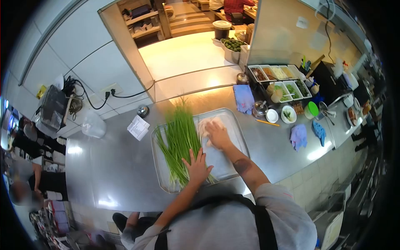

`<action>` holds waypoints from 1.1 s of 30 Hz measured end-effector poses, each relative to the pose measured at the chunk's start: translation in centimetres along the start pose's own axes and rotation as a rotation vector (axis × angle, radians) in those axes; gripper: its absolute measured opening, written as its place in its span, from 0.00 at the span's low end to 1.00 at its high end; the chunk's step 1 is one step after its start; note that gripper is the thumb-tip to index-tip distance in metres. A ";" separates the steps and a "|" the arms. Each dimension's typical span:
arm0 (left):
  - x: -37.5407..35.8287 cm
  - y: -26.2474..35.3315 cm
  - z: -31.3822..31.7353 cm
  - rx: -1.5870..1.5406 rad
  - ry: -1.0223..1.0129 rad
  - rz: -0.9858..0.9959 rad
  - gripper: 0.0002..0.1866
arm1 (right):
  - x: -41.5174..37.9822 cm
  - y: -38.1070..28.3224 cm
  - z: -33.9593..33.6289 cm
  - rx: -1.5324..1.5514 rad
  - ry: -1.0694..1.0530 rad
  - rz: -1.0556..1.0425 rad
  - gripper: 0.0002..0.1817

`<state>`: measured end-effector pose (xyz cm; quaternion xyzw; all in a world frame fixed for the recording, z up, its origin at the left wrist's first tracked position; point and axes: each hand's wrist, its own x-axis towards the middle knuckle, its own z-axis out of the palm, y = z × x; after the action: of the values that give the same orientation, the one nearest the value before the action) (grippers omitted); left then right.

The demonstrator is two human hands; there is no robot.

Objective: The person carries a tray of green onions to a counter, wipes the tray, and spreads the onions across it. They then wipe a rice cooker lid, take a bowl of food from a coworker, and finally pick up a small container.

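Observation:
A large bunch of long green chives [177, 137] lies lengthwise along the left side of a metal tray [243, 143]. My left hand [198, 167] rests against the right edge of the bunch near its lower end, fingers spread. To its upper right, my right hand [218, 134] presses a crumpled pale cloth [205, 123] onto the tray beside the chives. The fingers of that hand are over the cloth, and the tips partly sink into its folds.
The steel counter [121, 175] carries a white label [138, 127] left of the tray. Rightward are a blue cloth [243, 99], a yellow pencil [267, 123], small bowls, purple cloth [298, 136] and ingredient containers [291, 89]. Other people [37, 175] stand far left.

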<state>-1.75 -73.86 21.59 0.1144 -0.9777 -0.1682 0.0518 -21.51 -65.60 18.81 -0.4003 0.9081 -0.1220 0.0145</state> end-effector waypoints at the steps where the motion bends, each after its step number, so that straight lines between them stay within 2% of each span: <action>1: -0.2 -0.2 -0.1 -0.008 -0.001 -0.013 0.36 | 1.1 1.4 0.8 -0.001 0.050 0.056 0.28; 5: -0.4 0.3 -0.7 0.018 -0.008 -0.029 0.38 | 0.0 3.7 -0.6 0.039 0.297 0.345 0.30; 8: 0.1 1.0 -1.0 0.019 -0.030 -0.028 0.38 | -3.4 2.4 -1.0 0.011 0.361 0.436 0.32; 10: 0.2 1.1 -0.6 0.011 -0.017 -0.019 0.38 | -7.7 0.5 -1.6 0.056 0.336 0.292 0.32; 12: 0.1 1.0 -0.3 0.009 -0.040 -0.002 0.38 | -11.9 0.4 -1.9 0.279 0.269 -0.044 0.28; 14: 0.1 1.0 -0.4 0.008 -0.080 0.042 0.38 | -15.8 0.3 -3.6 0.399 0.091 -0.206 0.24; 17: -1.3 1.8 0.2 -0.009 -0.164 0.185 0.38 | -18.7 0.7 -5.9 0.499 0.010 -0.195 0.22; 20: -3.1 4.0 1.2 -0.073 -0.165 0.338 0.38 | -17.7 2.7 -6.3 0.777 0.241 0.187 0.18; 22: -4.2 5.1 1.9 -0.037 0.019 0.235 0.40 | -14.9 2.9 -9.4 0.641 0.451 0.289 0.16; 24: -3.7 5.9 1.6 -0.083 0.178 0.096 0.42 | -11.5 1.7 -10.8 0.764 0.489 0.205 0.17; 26: -3.0 7.4 0.7 -0.224 0.302 -0.113 0.46 | -9.1 -0.7 -11.0 0.699 0.454 -0.044 0.17; 27: -3.1 7.6 1.6 -0.129 0.221 -0.121 0.48 | -8.0 -1.6 -10.6 0.635 0.421 -0.310 0.17; 29: -3.1 7.3 3.5 0.064 0.065 -0.135 0.52 | -7.9 -3.1 -6.0 0.383 0.168 -0.282 0.21; 30: -2.9 7.3 3.4 0.040 -0.123 -0.179 0.54 | -8.5 -3.6 -5.7 0.330 0.147 -0.287 0.22; 33: -2.7 7.6 4.0 0.074 0.136 -0.167 0.55 | -7.3 -2.8 -5.1 0.268 0.101 -0.323 0.22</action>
<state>-1.23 -64.97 20.29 0.2087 -0.9645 -0.1277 0.0996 -15.17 -61.03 23.86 -0.5282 0.8076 -0.2623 0.0022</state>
